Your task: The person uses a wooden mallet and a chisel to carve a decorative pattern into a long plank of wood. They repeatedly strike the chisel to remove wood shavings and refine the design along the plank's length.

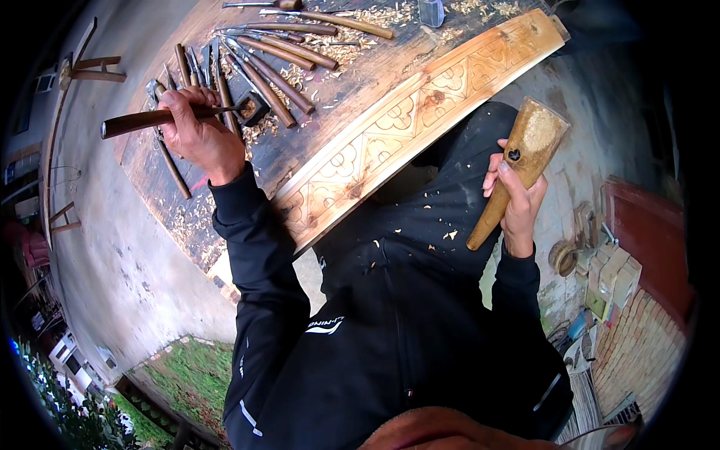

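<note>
Pale ground [127, 247]: left of the board, past the worktable.
Worktable [337, 129]: worn wood, beneath the board; shavings scattered.
Carved board [397, 118]: lying on the worktable; probably stiff, fairly heavy; hold by both long edges.
Mallet [536, 131]: right of the board; likely head-heavy, best held by its handle; right hand [525, 202], fingers wrapped around it.
Chisel [139, 122]: left of the board; likely light, rigid; left hand [199, 141], fingers curled around its handle.
</note>
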A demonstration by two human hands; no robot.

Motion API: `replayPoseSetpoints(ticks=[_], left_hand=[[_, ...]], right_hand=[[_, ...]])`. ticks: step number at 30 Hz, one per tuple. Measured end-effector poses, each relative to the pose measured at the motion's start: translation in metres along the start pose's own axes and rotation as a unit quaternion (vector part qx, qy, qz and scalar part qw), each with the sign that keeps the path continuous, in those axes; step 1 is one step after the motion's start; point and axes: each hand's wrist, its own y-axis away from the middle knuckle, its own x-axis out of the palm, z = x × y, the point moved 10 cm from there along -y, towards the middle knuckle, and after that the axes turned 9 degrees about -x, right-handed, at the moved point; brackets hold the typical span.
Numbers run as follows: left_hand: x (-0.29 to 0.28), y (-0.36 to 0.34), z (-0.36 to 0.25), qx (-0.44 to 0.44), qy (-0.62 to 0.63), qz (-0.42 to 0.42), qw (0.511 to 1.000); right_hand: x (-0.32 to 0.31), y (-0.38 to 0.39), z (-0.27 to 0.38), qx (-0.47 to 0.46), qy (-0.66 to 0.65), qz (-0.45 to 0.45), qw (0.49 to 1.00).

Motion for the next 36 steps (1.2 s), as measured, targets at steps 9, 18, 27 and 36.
replayPoseSetpoints(ticks=[9,18,27,36], left_hand=[[0.077,0.046,-0.021,-0.053,0.03,0.147,0.987],[0.131,0.091,0.021,-0.239,0.142,0.094,0.956],[0.147,0.105,0.049,-0.279,0.151,0.153,0.936],[0.146,0.103,0.059,-0.297,0.169,0.168,0.925]], right_hand=[[-0.001,0.0,0.001,-0.002,0.001,0.001,1.0],[0.0,0.0,0.002,-0.002,0.004,0.002,1.0],[0.001,0.0,0.001,0.002,0.031,0.01,0.999],[0.001,-0.001,0.0,-0.007,0.036,0.013,0.999]])
